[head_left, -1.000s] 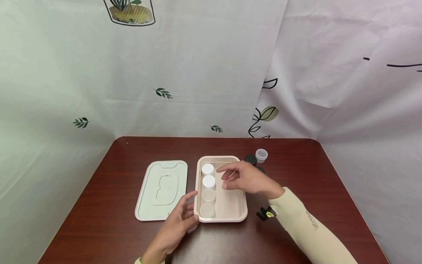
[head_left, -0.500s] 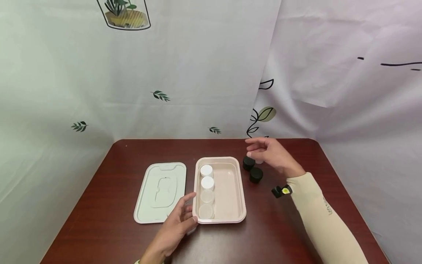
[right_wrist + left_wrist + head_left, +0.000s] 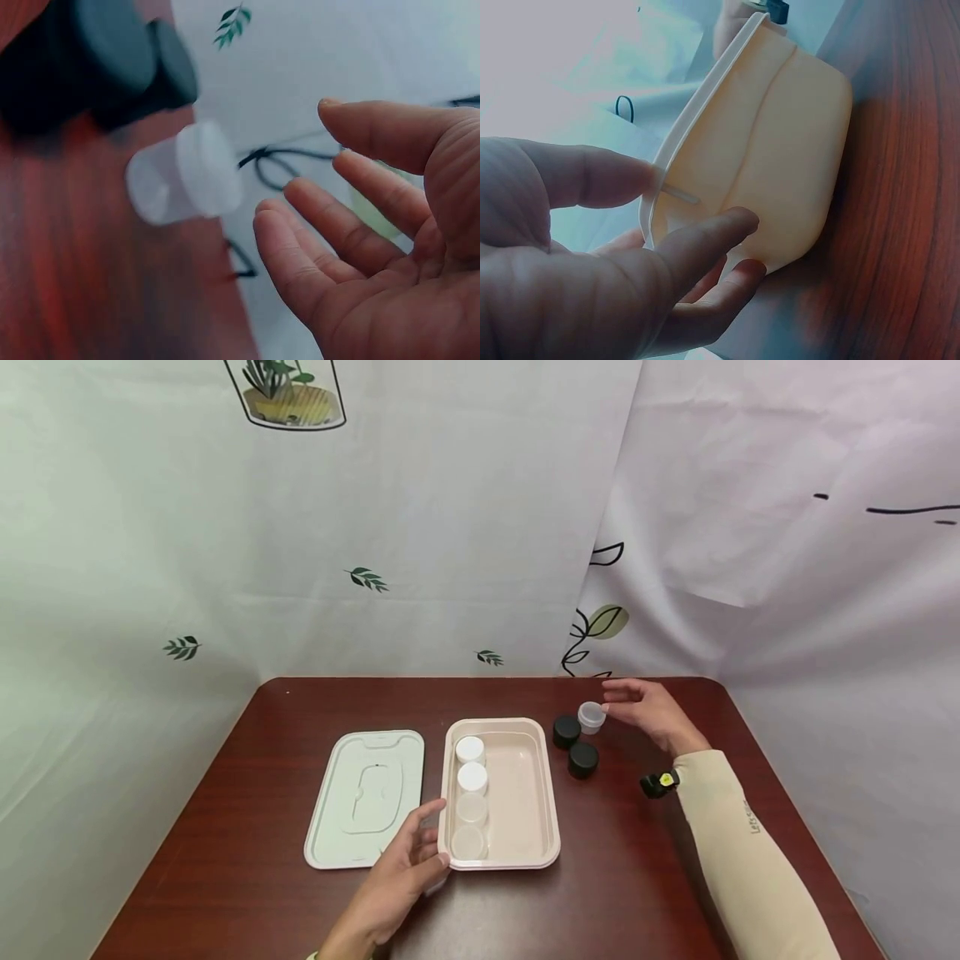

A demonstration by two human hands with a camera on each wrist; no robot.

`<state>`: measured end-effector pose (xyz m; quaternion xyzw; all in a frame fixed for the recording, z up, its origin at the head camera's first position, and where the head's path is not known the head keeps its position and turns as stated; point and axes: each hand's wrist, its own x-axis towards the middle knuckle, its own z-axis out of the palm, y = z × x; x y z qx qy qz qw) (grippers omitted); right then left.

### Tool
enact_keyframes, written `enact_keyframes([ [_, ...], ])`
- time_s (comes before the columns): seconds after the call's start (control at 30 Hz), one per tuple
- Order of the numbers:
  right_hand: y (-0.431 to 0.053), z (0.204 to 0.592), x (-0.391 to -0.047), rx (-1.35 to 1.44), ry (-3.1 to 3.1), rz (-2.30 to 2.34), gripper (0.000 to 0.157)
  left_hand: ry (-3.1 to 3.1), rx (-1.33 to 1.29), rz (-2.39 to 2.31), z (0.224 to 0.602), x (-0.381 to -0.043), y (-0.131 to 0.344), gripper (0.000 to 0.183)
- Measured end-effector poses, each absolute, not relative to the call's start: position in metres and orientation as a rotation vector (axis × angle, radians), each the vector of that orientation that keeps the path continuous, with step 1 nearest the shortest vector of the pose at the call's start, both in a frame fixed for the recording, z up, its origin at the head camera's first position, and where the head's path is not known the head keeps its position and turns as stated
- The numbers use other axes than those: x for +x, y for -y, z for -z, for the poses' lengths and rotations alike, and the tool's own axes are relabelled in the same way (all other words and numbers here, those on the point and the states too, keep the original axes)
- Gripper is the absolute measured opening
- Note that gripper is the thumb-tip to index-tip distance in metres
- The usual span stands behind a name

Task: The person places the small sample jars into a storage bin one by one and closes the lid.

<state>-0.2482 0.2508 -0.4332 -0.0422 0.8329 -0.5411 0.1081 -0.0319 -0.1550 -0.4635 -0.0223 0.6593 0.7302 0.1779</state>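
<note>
A shallow beige plastic box (image 3: 525, 793) holds a row of small round jars along its left side: two white ones (image 3: 472, 777) and two translucent ones (image 3: 470, 842). My left hand (image 3: 408, 864) holds the box by its near left corner; in the left wrist view the thumb is at the rim and fingers (image 3: 739, 219) lie against the outer wall. Right of a translucent jar (image 3: 591, 718) with a lid hovers my right hand (image 3: 645, 710), its fingers spread and nothing in them. That jar (image 3: 184, 176) stands a short gap from the fingertips in the right wrist view.
Two black jars (image 3: 582, 760) stand between the box and the translucent jar. A pale lid (image 3: 367, 802) lies flat left of the box. The dark red table (image 3: 262, 893) ends at the back against a white printed curtain (image 3: 450, 527).
My right hand has gone from over the box, across the black jars, to the right of the translucent jar. The left hand has kept its place at the box.
</note>
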Motion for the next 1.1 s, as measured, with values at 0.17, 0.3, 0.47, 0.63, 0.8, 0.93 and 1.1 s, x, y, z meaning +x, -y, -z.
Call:
enact_keyframes([
  [0.17,-0.253,0.453,-0.253,-0.114,-2.431,1.596,0.062,-1.861,-0.053,-2.071,0.464,-0.032,0.155,0.077],
  [0.3,-0.251,0.466,-0.256,-0.086,-2.397,1.615,0.065,-1.858,-0.052,-2.076,0.464,-0.031,0.156,0.077],
  [0.47,-0.247,0.479,-0.256,-0.052,-2.389,1.615,0.068,-1.850,-0.046,-2.082,0.465,-0.031,0.157,0.077],
  [0.63,-0.245,0.485,-0.255,-0.036,-2.391,1.640,0.066,-1.845,-0.030,-2.091,0.465,-0.031,0.158,0.076],
  [0.8,-0.244,0.485,-0.253,-0.062,-2.387,1.661,0.063,-1.836,-0.023,-2.093,0.465,-0.032,0.157,0.077],
  [0.93,-0.247,0.480,-0.252,-0.057,-2.387,1.653,0.062,-1.830,-0.016,-2.090,0.465,-0.032,0.156,0.077],
  [1.1,-0.249,0.468,-0.251,-0.079,-2.398,1.659,0.063,-1.837,-0.011,-2.088,0.465,-0.032,0.156,0.077],
])
